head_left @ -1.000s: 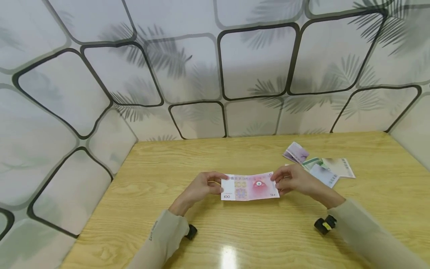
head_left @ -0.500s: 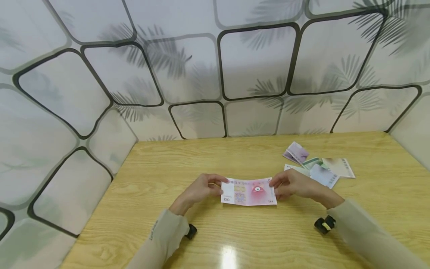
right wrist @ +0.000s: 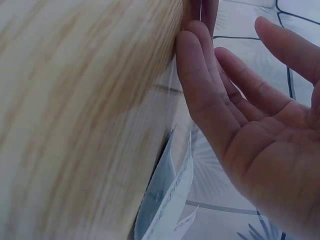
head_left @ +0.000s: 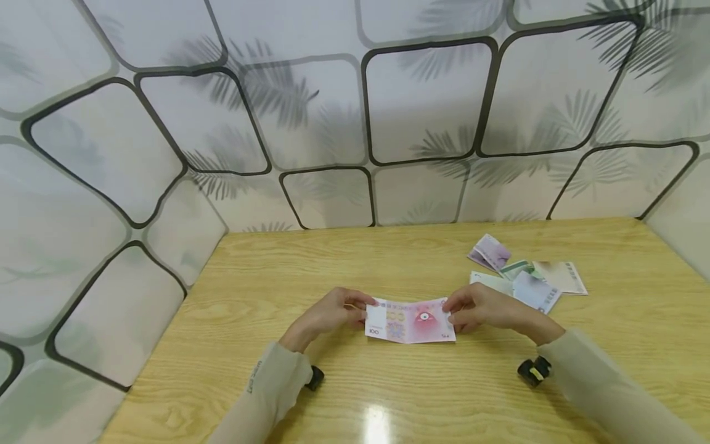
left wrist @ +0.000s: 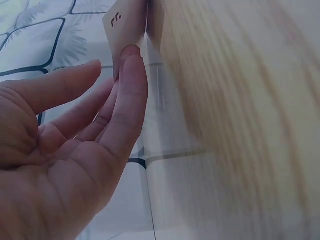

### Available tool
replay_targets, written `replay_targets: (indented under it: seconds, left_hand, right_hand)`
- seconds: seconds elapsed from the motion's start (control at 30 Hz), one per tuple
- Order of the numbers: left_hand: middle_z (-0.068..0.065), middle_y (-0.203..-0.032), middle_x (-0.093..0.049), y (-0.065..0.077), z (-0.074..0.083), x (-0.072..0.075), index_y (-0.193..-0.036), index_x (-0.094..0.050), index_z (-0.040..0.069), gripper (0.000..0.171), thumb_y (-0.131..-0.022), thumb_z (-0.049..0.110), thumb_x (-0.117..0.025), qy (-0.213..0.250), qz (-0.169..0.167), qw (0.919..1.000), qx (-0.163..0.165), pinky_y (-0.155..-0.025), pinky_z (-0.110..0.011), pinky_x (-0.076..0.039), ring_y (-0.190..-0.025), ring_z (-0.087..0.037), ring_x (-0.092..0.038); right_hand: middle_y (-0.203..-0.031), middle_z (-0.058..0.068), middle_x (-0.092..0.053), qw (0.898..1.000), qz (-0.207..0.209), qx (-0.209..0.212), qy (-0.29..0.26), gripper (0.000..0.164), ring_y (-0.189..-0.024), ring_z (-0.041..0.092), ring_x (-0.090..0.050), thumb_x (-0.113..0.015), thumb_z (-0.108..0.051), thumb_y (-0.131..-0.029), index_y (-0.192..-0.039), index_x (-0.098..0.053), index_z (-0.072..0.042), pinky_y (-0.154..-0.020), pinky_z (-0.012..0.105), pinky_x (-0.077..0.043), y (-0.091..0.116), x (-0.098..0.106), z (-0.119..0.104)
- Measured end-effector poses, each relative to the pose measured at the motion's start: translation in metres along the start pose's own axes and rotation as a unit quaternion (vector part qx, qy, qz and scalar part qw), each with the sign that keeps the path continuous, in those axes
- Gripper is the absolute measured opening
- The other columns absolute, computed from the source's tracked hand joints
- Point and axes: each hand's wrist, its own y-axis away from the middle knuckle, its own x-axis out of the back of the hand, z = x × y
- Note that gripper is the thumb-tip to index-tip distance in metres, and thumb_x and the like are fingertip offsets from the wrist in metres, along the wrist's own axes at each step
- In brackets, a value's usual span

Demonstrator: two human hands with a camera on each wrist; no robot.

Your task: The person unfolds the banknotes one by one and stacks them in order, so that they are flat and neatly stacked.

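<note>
A pink banknote (head_left: 410, 320) marked 100 lies nearly flat at mid-table, creased down the middle with its ends tilted up. My left hand (head_left: 327, 313) is at its left end, my right hand (head_left: 490, 310) at its right end. In the left wrist view the left thumb stands apart from the note while the long, nearly straight fingers (left wrist: 127, 100) reach its edge. Fingertips of the right hand (right wrist: 260, 145) likewise meet the note's edge in the right wrist view, with that thumb well away.
Several other banknotes, including a folded purple one (head_left: 489, 251), a pale blue one (head_left: 535, 293) and a beige one (head_left: 563, 277), lie behind my right hand on the wooden table (head_left: 310, 259). A patterned wall covering (head_left: 427, 105) rises behind the table's back edge.
Both hands have brought the pink banknote down and slightly toward me onto the table. Its right end has shifted a little left with the right hand.
</note>
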Motion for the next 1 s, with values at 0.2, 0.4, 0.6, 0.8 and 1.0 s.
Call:
replay_targets:
  seconds: [0.2, 0.4, 0.6, 0.8, 1.0]
  left_hand:
    - [-0.018, -0.105, -0.06, 0.0, 0.0, 0.002, -0.128, -0.059, -0.016, 0.031, -0.099, -0.009, -0.052, -0.008, -0.008, 0.9999, 0.005, -0.084, -0.034, -0.06, -0.091, -0.02, -0.065]
    - [-0.013, -0.096, -0.065, 0.003, 0.002, 0.0, -0.125, -0.061, -0.016, 0.029, -0.099, -0.007, -0.053, -0.04, -0.006, 0.999, 0.021, -0.074, -0.027, -0.059, -0.081, -0.016, -0.063]
    - [-0.014, -0.093, -0.065, 0.004, 0.008, -0.003, -0.123, -0.063, -0.015, 0.028, -0.099, -0.008, -0.052, -0.086, 0.009, 0.996, 0.022, -0.073, -0.03, -0.06, -0.08, -0.017, -0.064]
    - [-0.012, -0.098, -0.061, 0.007, 0.012, -0.006, -0.122, -0.065, -0.01, 0.025, -0.098, -0.007, -0.057, -0.127, 0.039, 0.9903, 0.04, -0.064, -0.026, -0.055, -0.074, -0.015, -0.059]
    - [-0.009, -0.09, -0.06, 0.008, 0.017, -0.012, -0.119, -0.067, -0.008, 0.026, -0.093, -0.009, -0.064, -0.182, 0.031, 0.9823, 0.032, -0.06, -0.025, -0.055, -0.065, -0.013, -0.06]
  right_hand:
    - [-0.09, 0.01, -0.07, 1.0, -0.002, -0.008, 0.011, 0.033, -0.08, 0.016, -0.067, -0.062, -0.003, -0.096, -0.116, -0.058, 0.023, -0.071, 0.033, -0.062, -0.001, 0.0, -0.001]
    - [-0.083, 0.01, -0.07, 1.0, -0.016, -0.004, 0.009, 0.027, -0.076, 0.016, -0.068, -0.06, -0.002, -0.098, -0.114, -0.059, 0.02, -0.068, 0.034, -0.062, -0.002, -0.002, 0.0]
    - [-0.085, 0.011, -0.07, 1.0, -0.024, 0.0, 0.0, 0.028, -0.076, 0.017, -0.068, -0.06, -0.003, -0.098, -0.115, -0.059, 0.02, -0.068, 0.034, -0.062, -0.003, -0.002, 0.001]
    - [-0.084, 0.009, -0.067, 0.999, -0.032, 0.007, -0.005, 0.03, -0.075, 0.013, -0.065, -0.059, -0.002, -0.097, -0.115, -0.057, 0.021, -0.069, 0.031, -0.061, -0.003, -0.002, 0.002]
    - [-0.085, 0.009, -0.067, 1.0, -0.028, 0.005, -0.008, 0.031, -0.076, 0.014, -0.065, -0.06, -0.004, -0.098, -0.116, -0.057, 0.021, -0.069, 0.031, -0.061, -0.003, -0.002, 0.002]
